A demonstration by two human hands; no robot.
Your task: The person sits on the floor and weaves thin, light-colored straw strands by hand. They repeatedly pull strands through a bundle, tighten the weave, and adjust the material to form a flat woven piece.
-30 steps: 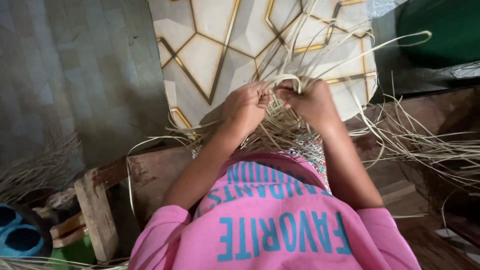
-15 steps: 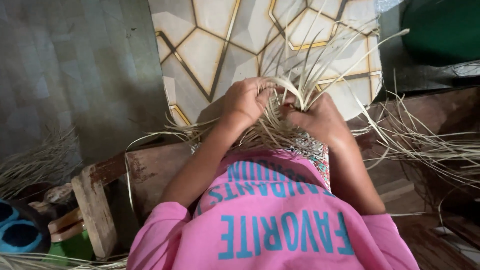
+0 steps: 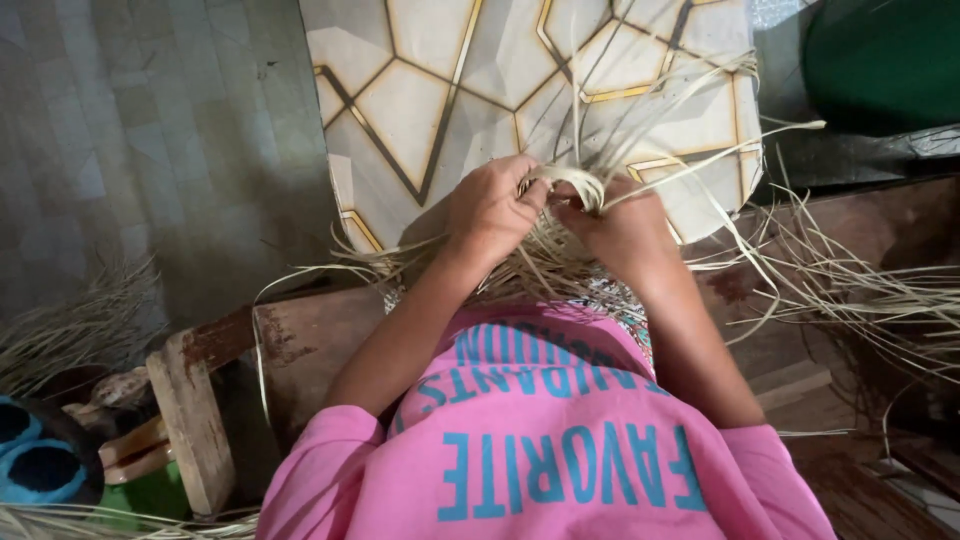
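Pale straw strands [image 3: 575, 185] pinched between left hand [image 3: 490, 210] and right hand [image 3: 620, 225] fingertips

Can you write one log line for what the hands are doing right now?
left hand: pinching straw strips | right hand: gripping same strips | pink shirt below | patterned board behind

shirt [image 3: 560, 440]: pink, short sleeves | lettering: blue, printed | forearms: bare
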